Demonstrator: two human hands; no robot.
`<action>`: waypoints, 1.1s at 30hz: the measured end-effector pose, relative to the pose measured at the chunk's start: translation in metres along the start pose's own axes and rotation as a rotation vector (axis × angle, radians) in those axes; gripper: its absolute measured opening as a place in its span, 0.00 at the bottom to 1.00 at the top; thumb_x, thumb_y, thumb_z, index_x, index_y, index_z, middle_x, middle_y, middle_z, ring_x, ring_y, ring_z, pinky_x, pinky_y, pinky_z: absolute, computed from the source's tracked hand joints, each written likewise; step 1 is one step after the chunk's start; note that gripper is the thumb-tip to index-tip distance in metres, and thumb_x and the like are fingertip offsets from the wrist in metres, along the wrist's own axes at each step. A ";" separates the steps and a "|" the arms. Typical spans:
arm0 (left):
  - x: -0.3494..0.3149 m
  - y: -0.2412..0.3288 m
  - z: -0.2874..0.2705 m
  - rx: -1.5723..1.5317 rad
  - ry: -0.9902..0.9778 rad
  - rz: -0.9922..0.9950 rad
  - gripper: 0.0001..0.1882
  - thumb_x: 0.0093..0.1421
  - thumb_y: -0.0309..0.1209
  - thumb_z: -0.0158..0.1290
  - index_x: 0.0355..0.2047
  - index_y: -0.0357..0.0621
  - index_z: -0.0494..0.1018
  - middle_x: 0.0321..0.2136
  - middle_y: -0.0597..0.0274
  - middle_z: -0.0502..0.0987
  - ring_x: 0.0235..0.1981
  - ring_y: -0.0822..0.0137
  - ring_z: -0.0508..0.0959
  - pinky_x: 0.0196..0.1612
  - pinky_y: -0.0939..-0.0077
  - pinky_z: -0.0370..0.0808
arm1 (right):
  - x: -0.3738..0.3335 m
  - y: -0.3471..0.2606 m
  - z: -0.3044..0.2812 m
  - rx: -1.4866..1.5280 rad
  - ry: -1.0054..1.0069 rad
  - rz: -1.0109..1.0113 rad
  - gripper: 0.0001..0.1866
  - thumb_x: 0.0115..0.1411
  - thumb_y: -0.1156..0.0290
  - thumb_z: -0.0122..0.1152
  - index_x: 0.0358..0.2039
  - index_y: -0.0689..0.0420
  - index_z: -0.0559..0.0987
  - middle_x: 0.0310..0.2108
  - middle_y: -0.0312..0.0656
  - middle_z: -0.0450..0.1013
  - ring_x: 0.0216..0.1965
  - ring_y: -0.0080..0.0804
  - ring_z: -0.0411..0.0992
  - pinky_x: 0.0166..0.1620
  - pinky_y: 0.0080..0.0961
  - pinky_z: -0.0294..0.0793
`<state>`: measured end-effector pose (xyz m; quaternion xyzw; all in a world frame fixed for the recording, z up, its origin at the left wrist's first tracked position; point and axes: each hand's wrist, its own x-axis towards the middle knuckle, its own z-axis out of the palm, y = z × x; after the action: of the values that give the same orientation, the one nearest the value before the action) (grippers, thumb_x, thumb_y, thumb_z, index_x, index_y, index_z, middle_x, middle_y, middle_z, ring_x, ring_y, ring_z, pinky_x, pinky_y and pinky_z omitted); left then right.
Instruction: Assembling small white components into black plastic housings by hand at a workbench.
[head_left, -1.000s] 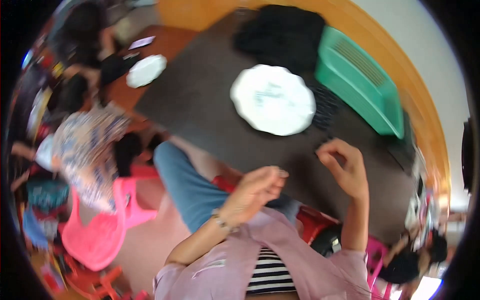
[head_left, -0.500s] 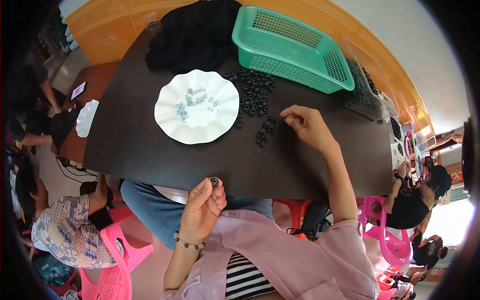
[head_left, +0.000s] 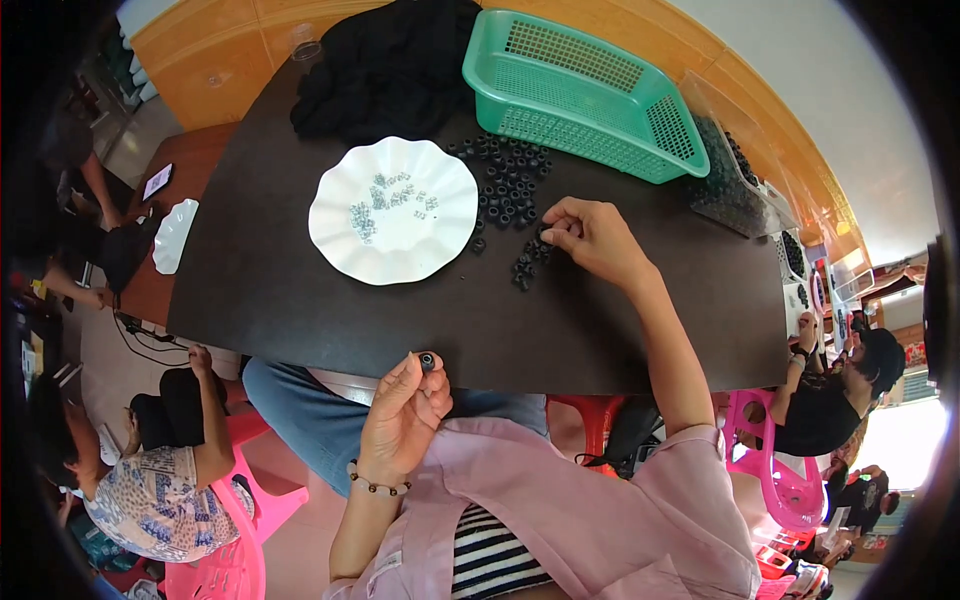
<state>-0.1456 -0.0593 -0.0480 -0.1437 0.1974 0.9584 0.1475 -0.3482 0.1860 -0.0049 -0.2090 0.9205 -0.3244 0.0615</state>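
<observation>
Near the table's front edge, my left hand [head_left: 402, 415] pinches a small black ring-shaped part [head_left: 427, 361] between thumb and forefinger, its hole facing up. My right hand [head_left: 597, 240] reaches over the table from the right. Its thumb and forefinger close on a black part at the edge of a small group of black ring-shaped parts [head_left: 523, 272]. Behind that group lies a larger spread of the same parts [head_left: 510, 190]. To their left, a white scalloped plate [head_left: 400, 258] carries many tiny clear pieces [head_left: 362, 222].
A green perforated basket [head_left: 590, 140] stands at the back, beside a clear bin [head_left: 735, 190] with more black parts. Dark cloth [head_left: 390, 75] lies at the back left. Co-workers sit on pink chairs left [head_left: 240, 510] and right [head_left: 790, 490]. A phone [head_left: 157, 182] rests on the side table.
My right hand has moved left onto the small group of black parts, and its fingertips have closed there. My left hand stays nearly still, holding its black part.
</observation>
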 end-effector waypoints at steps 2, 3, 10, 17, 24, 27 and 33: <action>-0.001 0.000 0.000 -0.004 -0.007 0.002 0.15 0.66 0.41 0.47 0.37 0.43 0.74 0.25 0.70 0.67 0.27 0.73 0.65 0.32 0.79 0.64 | 0.002 0.000 0.000 -0.035 -0.002 0.020 0.08 0.52 0.73 0.63 0.33 0.62 0.79 0.26 0.41 0.77 0.26 0.27 0.74 0.33 0.25 0.73; -0.001 0.000 -0.001 -0.006 -0.006 0.004 0.15 0.66 0.41 0.47 0.37 0.43 0.74 0.25 0.70 0.67 0.27 0.73 0.65 0.32 0.79 0.64 | 0.002 0.000 0.000 -0.035 -0.004 0.018 0.08 0.52 0.73 0.63 0.33 0.62 0.79 0.26 0.41 0.77 0.26 0.27 0.74 0.33 0.25 0.73; -0.001 0.000 -0.003 -0.014 -0.008 -0.003 0.15 0.66 0.41 0.47 0.37 0.43 0.74 0.25 0.69 0.68 0.26 0.73 0.65 0.32 0.78 0.64 | 0.002 0.002 0.001 0.082 0.007 -0.002 0.10 0.54 0.79 0.58 0.38 0.61 0.79 0.27 0.42 0.77 0.26 0.27 0.73 0.34 0.24 0.73; -0.001 0.000 -0.002 -0.021 -0.006 0.001 0.15 0.66 0.41 0.47 0.37 0.42 0.74 0.25 0.69 0.68 0.27 0.72 0.65 0.31 0.79 0.64 | 0.000 0.012 0.003 -0.057 0.061 -0.068 0.11 0.53 0.77 0.60 0.38 0.59 0.80 0.29 0.44 0.75 0.31 0.35 0.71 0.38 0.30 0.72; -0.001 0.000 -0.003 -0.036 -0.013 -0.004 0.14 0.66 0.41 0.46 0.37 0.42 0.74 0.25 0.69 0.67 0.27 0.72 0.65 0.31 0.79 0.65 | -0.001 0.004 0.000 -0.088 0.058 -0.131 0.10 0.52 0.80 0.62 0.37 0.59 0.80 0.31 0.39 0.71 0.33 0.29 0.68 0.36 0.23 0.70; -0.001 0.001 -0.003 -0.037 -0.016 -0.004 0.14 0.66 0.40 0.46 0.37 0.43 0.74 0.25 0.69 0.67 0.27 0.72 0.65 0.31 0.79 0.65 | 0.001 0.001 0.002 -0.074 0.044 -0.161 0.09 0.52 0.80 0.63 0.35 0.58 0.80 0.29 0.39 0.71 0.33 0.30 0.67 0.35 0.24 0.69; -0.001 0.000 -0.002 -0.038 -0.011 0.000 0.14 0.66 0.40 0.47 0.37 0.43 0.74 0.25 0.69 0.67 0.27 0.72 0.65 0.32 0.79 0.65 | 0.006 0.006 0.009 -0.038 0.042 -0.219 0.07 0.52 0.79 0.64 0.33 0.58 0.80 0.29 0.39 0.71 0.34 0.31 0.66 0.35 0.24 0.68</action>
<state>-0.1440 -0.0604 -0.0493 -0.1413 0.1783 0.9628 0.1457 -0.3533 0.1825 -0.0151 -0.3026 0.8993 -0.3157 0.0026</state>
